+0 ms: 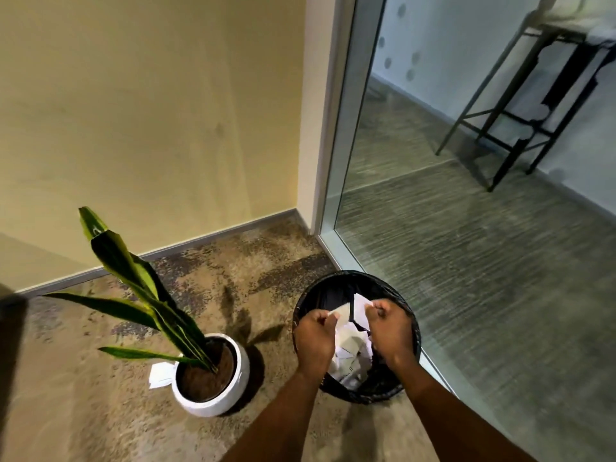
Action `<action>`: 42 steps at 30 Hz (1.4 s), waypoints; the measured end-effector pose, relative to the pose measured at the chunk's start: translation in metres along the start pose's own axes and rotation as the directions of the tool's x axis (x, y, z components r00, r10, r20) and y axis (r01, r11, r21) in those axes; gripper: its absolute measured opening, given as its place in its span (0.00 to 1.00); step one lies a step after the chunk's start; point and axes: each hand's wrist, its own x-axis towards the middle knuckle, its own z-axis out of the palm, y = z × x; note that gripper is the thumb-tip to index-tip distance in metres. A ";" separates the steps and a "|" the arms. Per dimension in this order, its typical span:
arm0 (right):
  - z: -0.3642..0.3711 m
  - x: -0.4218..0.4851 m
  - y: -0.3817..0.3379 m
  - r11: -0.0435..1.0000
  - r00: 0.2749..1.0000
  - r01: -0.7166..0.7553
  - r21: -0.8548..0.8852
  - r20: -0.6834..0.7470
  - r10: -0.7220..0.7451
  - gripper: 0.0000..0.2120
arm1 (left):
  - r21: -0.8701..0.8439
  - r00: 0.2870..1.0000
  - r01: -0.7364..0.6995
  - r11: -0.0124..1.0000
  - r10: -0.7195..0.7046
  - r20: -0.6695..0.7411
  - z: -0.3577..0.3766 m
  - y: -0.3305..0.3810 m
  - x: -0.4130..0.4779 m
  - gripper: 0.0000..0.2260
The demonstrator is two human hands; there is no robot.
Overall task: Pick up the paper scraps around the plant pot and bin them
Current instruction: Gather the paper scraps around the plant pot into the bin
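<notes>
While both hands hang over the bin [316, 295] in the head view, the left hand [315, 331] pinches one paper piece [342, 310] and the right hand [391, 328] pinches another [360, 303]. A last scrap [161, 375] lies against the plant pot [213, 403], on its side away from the bin, nearer the left hand.

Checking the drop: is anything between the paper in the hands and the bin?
Nothing visible does: the left hand and right hand hold the paper directly above the open bin, where other scraps lie.
</notes>
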 end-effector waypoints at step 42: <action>0.549 -0.249 -0.007 0.751 0.740 0.600 -0.275 0.548 -0.391 0.37 | 0.779 0.988 0.074 0.623 0.059 -0.142 -0.266 -0.469 0.115 0.31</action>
